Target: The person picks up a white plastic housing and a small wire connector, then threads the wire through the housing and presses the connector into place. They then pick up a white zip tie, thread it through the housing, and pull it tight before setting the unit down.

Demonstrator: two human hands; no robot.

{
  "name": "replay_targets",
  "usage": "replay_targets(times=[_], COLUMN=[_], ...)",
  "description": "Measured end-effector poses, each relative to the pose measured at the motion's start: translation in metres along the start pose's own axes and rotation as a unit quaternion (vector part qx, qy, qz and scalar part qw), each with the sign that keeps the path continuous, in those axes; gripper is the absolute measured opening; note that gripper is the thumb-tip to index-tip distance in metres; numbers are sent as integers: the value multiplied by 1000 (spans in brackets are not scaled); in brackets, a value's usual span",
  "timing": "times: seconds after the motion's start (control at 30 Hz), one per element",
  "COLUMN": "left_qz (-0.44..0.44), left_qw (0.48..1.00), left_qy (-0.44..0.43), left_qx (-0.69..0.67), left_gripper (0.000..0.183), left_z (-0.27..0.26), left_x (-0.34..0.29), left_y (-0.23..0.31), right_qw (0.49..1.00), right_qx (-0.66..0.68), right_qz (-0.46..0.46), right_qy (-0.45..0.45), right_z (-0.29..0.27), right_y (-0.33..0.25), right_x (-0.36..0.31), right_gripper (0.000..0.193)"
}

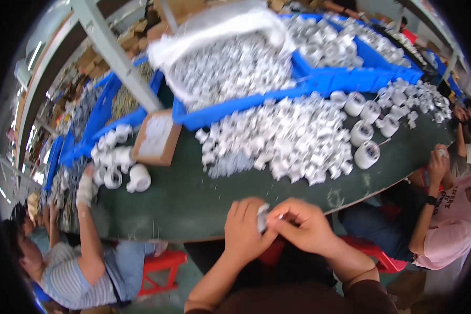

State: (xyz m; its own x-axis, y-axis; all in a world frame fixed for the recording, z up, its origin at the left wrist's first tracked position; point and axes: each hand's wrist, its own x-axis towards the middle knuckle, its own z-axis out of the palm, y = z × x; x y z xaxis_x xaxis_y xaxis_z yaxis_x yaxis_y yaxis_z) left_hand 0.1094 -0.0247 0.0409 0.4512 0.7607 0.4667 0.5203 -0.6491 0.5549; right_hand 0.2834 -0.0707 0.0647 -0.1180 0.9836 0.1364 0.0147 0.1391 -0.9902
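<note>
Both my hands meet just above the near edge of the green table (193, 209). Closed around a small white plastic part (262, 216) is my left hand (244, 230); its fingers hide much of the part. My right hand (304, 226) touches it from the right, thumb and forefinger pinched on a tiny pale piece (280, 216) too small to name. Beyond my hands lies a wide heap of white plastic parts (293, 133). A patch of small greyish, translucent pieces (229, 165) sits at the heap's near left side.
Behind the heap stands a blue bin (193, 121) lined with a white sack of small parts. Round white parts (367, 155) stand to the right, others (139, 178) to the left beside a cardboard box (165, 149). People sit on both sides; a red stool (165, 268) is at left.
</note>
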Motion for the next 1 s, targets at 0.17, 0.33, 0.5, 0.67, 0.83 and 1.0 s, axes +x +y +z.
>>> replay_targets(times=[0.17,0.33,0.5,0.67,0.83,1.0], left_qz=[-2,-30,-67,-32,-56,-50], left_qw=[998,998,992,993,993,988], left_qy=[54,46,70,39,-32,-17], left_qx=[-9,-17,-81,-103,-100,-147], left_gripper=[32,17,12,12,17,18], left_z=[2,0,-3,2,-11,-6], left_x=[7,7,3,8,7,9], left_y=[-3,-2,2,5,19,22], right_qw=[990,989,992,988,988,992], right_qx=[119,133,-31,57,130,-5], right_qz=[44,30,-61,-16,-23,-97], right_qy=[61,60,109,141,81,86], right_z=[0,11,20,23,14,11], right_y=[7,16,25,44,36,35], right_x=[13,9,10,4,3,9], right_gripper=[9,13,14,8,9,7])
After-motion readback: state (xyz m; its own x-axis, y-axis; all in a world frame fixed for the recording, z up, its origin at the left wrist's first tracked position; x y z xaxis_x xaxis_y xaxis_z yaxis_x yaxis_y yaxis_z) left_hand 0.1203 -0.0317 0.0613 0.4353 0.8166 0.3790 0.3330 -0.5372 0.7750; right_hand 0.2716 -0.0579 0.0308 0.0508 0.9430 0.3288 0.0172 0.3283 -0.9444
